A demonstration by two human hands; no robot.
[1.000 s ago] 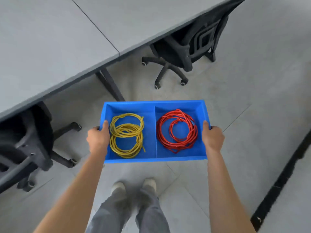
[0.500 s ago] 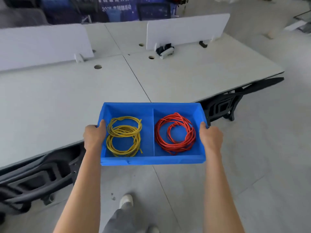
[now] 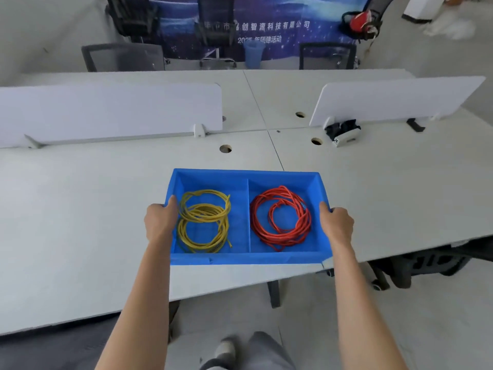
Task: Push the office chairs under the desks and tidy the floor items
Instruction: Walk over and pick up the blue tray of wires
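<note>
Both hands, left hand (image 3: 160, 222) and right hand (image 3: 336, 222), are gripping the blue tray (image 3: 248, 259) by its short sides, fingers curled round the rims; looks light and stiff, coils loose inside.

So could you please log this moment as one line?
left hand: grips tray | right hand: grips tray | tray: over desk, yellow and red cables inside

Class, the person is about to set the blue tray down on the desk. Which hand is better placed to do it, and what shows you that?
Neither alone. The left hand grips the left wall of the blue tray and the right hand the right wall, level with each other above the desk; lowering it with both would likely keep it flat.
</note>
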